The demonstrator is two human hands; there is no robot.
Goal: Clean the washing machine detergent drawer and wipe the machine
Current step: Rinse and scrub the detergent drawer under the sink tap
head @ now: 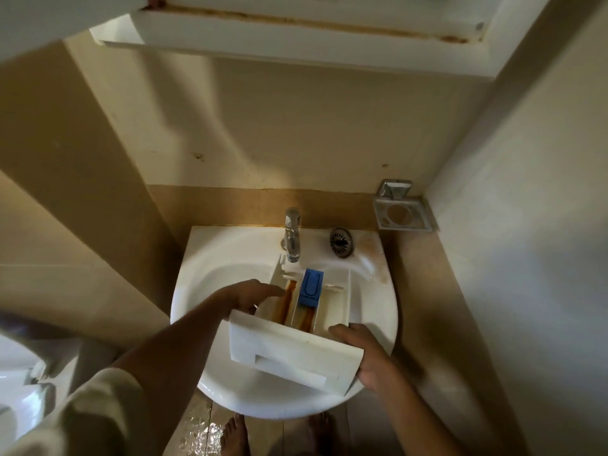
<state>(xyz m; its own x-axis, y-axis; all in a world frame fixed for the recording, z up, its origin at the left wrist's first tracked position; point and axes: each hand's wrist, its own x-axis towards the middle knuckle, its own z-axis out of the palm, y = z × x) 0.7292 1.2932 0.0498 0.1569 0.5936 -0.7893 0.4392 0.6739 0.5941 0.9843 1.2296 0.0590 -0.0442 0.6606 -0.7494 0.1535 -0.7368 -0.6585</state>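
The step in hand looks like the rinse of the drawer: it is out of the machine and held over the sink basin point(197, 274), with nothing washed off yet, and wiping the machine has yet to come

At nine o'clock of the drawer, the left hand point(253, 296) lies against its left wall, forefinger straight along the rim. The other fingers are hidden behind the front panel, so I cannot tell whether it clasps or only steadies

The detergent drawer point(289, 353) runs from six o'clock of the basin up to twelve, its back end just under the tap point(292, 238), its front panel tipped toward the person. Its left compartment holds a brown streak of residue point(289, 297). The middle one carries a blue siphon cap point(311, 287) at its twelve o'clock end and more brown below. The right one looks pale, with only a faint film. No stream shows from the tap, and the bowl seems to hold no standing water

At four o'clock of the drawer, the right hand point(368, 357) clasps the end of the front panel, thumb on top, fingers curled beneath

At one o'clock on the basin's ledge sits a metal drain strainer point(340, 242). At two o'clock, on the wall, hangs a soap dish point(403, 213)

Next, I judge, one hand must free itself to open the tap while the other bears the drawer alone. The blue cap probably needs lifting off to reach the grime beneath
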